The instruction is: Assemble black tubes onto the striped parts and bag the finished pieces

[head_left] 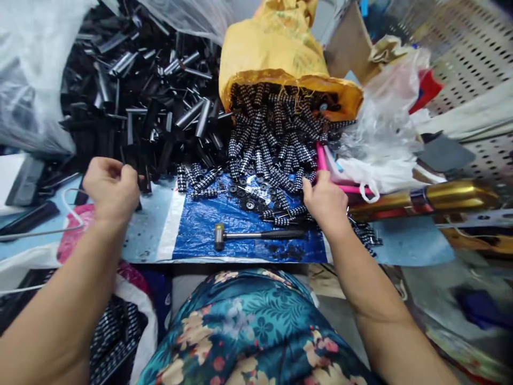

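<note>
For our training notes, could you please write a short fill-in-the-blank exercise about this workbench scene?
1. The hammer lies on a ____ plastic sheet.
2. The studded black pieces spill out of a ____ sack.
3. The ____ hand is at the pile of plain black tubes.
4. The right hand reaches into the ____ pieces.

Missing words: blue; yellow; left; studded
</note>
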`<state>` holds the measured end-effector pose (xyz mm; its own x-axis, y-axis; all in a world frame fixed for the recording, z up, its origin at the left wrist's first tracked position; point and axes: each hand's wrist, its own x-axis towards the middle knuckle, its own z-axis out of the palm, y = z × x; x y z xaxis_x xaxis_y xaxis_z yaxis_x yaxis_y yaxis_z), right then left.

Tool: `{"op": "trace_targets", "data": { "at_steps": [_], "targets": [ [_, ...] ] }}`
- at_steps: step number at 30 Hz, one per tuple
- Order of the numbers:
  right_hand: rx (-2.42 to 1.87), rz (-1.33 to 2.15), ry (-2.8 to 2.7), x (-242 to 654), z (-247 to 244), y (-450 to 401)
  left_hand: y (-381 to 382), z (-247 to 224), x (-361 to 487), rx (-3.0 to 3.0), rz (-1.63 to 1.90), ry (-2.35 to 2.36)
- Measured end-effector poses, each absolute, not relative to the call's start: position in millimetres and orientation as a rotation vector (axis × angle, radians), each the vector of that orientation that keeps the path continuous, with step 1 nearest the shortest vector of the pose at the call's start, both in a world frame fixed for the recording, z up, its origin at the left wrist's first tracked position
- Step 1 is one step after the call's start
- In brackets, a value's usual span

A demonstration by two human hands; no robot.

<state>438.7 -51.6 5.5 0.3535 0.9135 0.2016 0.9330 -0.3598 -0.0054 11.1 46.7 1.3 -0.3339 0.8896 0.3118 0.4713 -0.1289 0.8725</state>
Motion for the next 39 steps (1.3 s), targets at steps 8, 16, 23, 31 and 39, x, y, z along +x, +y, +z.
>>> {"op": "trace_targets", "data": {
  "at_steps": [8,16,23,31,39],
  "targets": [
    [-2.696,-0.044,-1.683,438,4,-28,11,-5,52,0.912,1.364,1.351],
    [-1.594,0.748,-0.999,417,-9,-76,-24,12,77,0.742,1.166,1.177],
    [-1.169,1.505,-0.553,352,0,-77,-57,8,119,0.895,0.931,1.072],
    [-1.010,1.526,-0.555,314,3,-84,-81,9,144,1.125,0.932,1.155],
    [-1.090,1.243,-0.899,300,-5,-91,-83,13,174,1.317,1.030,1.085]
  ]
}}
